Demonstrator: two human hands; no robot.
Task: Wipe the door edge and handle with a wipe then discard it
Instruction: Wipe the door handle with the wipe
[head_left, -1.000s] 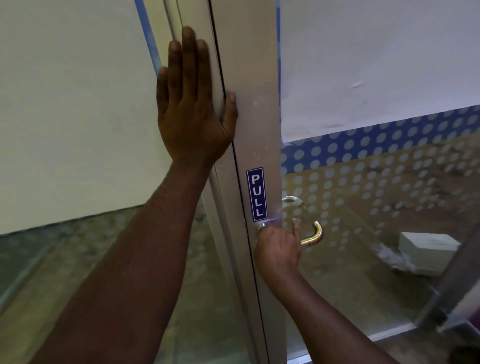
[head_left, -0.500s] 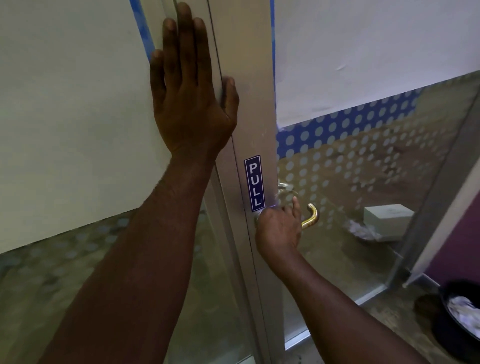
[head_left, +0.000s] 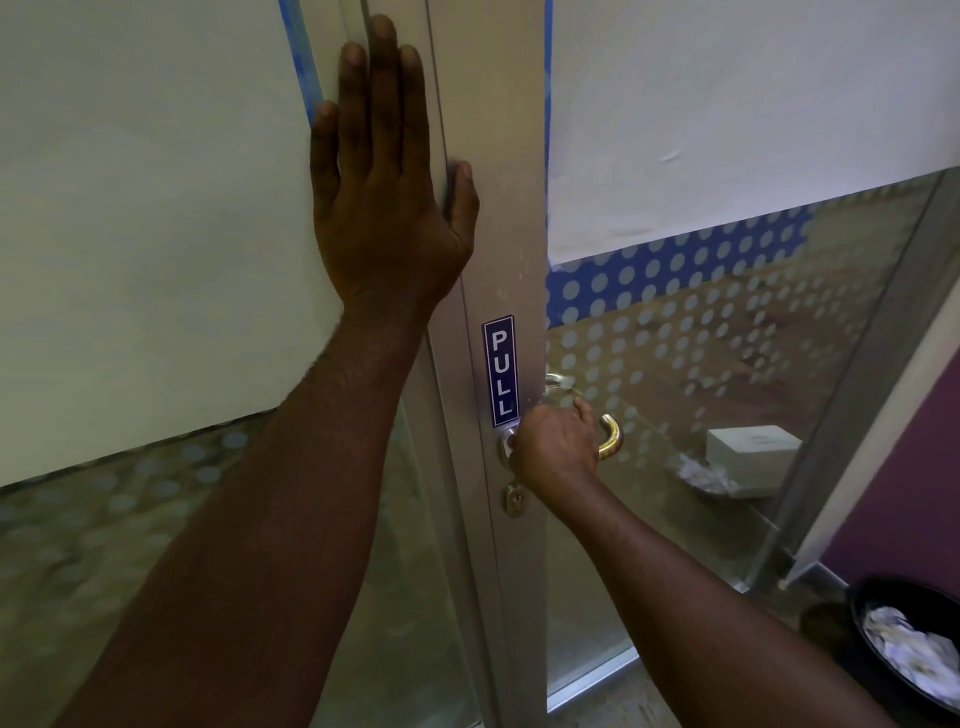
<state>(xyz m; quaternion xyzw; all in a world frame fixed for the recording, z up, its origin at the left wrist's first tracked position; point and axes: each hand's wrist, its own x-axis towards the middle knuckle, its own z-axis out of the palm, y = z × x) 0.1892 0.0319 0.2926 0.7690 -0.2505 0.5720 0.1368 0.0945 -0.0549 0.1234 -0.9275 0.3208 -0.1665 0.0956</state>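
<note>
A glass door with a grey metal stile (head_left: 493, 218) carries a blue PULL sticker (head_left: 500, 370). My left hand (head_left: 384, 176) lies flat against the frame beside the door's edge, fingers pointing up and apart, thumb on the stile. My right hand (head_left: 556, 447) is closed around the brass lever handle (head_left: 610, 435), whose curved end sticks out to the right. No wipe shows in either hand; anything inside the right fist is hidden. A keyhole (head_left: 514, 500) sits just below the handle.
A black bin (head_left: 878, 613) with crumpled white paper stands on the floor at the lower right. Behind the glass lie a white box (head_left: 753, 457) and crumpled paper (head_left: 701, 475). A purple wall (head_left: 904, 478) borders the right side.
The view has shifted so the bin at the lower right came into sight. My right hand stays on the handle and my left hand stays flat on the frame.
</note>
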